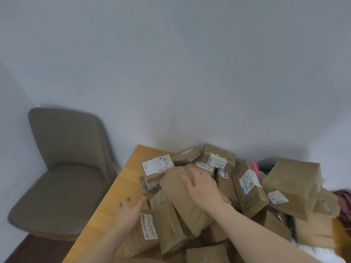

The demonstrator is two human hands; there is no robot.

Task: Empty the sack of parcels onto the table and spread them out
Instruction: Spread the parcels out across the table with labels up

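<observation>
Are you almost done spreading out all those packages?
Partly. The parcels already lie on the table, so emptying looks done. Now the right hand presses flat on a top parcel and the left hand is at the heap's edge. The heap is still stacked, so most spreading remains.

We see matt brown paper parcels (pixel 190 202), creased, with white paper labels (pixel 157 165); a smooth, honey-coloured wooden table (pixel 114 198); a chair (pixel 62 168) in matt taupe cloth; a plain matt wall (pixel 171 73).

Plain room, home or small office: bare white walls (pixel 171 63), upholstered chair (pixel 62 168) lower left, wooden table (pixel 106 202) piled with parcels (pixel 190 202).
</observation>
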